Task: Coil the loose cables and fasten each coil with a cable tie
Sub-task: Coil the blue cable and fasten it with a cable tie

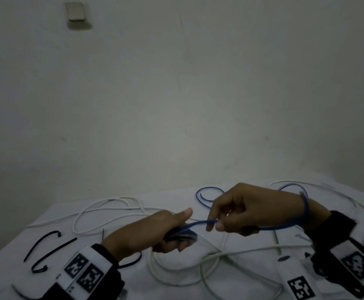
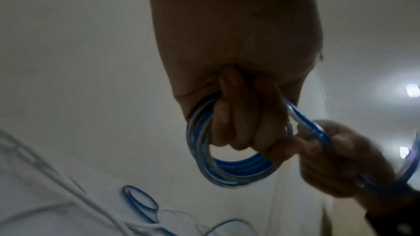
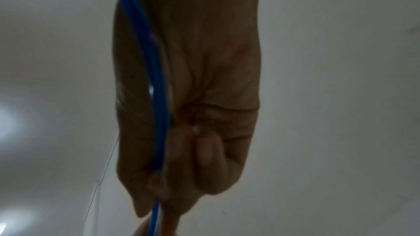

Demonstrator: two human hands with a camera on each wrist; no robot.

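Nearest the wearer, both wrists carry dark straps with white blocks printed in black-and-white square markers. On the white cloth-covered table (image 1: 47,215) just beside the left wrist lie several black cable ties (image 1: 39,247), thin flat plastic strips bent into open hooks and arcs; one more dark strip peeks out under the left forearm.

The left hand (image 1: 166,232) is curled into a fist around a small round coil (image 2: 229,166) of the blue cable (image 1: 200,223), its thumb laid straight along the top. From the left wrist view the coil reads as several glossy blue turns stacked close together, with the fingers (image 2: 236,123) threaded through its centre and closed on it. The view is blurred, so the count of turns cannot be told.

A single smooth strand runs from the coil to the right hand (image 1: 252,208), which pinches it between thumb and fingertips, the other fingers folded in. Behind the pinch the strand bows along the palm and loops up round the right wrist; the right wrist view shows it as a round, shiny blue line against the creased palm, with a short blue end at the top edge.

Under and beyond the hands, a white cable (image 1: 112,213) sprawls in wide loose loops over the cloth. Farther back, another blue loop (image 1: 207,191) lies flat near the table's far edge. Behind stands a plain pale wall with a small rectangular wall switch (image 1: 76,11) high on the left.
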